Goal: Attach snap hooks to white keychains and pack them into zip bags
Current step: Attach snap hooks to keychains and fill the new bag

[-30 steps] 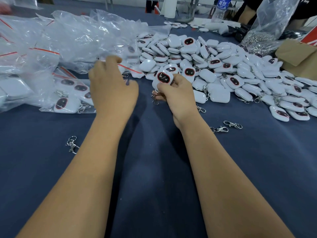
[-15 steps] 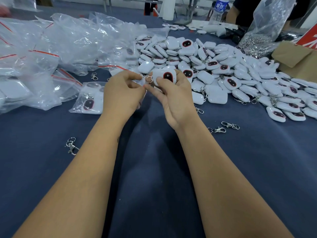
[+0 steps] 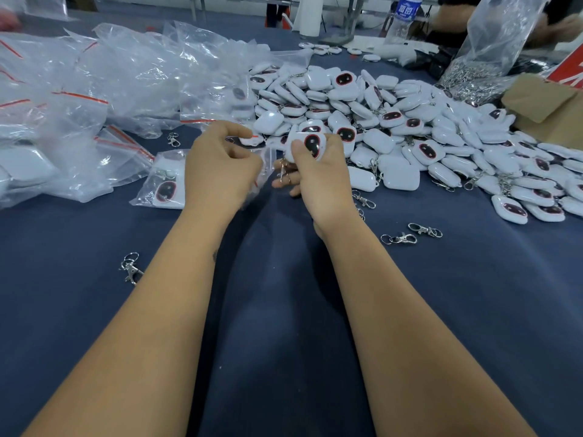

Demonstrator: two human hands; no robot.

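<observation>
Blue worktop [image 3: 284, 310]: left hand [image 3: 220, 165] pinches a zip bag [image 3: 265, 165] (mostly hidden), right hand [image 3: 318, 171] grips a white keychain [image 3: 307, 146].

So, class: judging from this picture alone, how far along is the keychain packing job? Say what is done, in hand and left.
Done: a sealed clear zip bag with a white keychain inside lies by the left wrist, and more filled bags sit at far left. In hand: the right hand grips a white black-faced keychain with a hook hanging below; the left hand pinches an empty clear zip bag. Left: the large heap of loose white keychains and spare silver snap hooks.
</observation>
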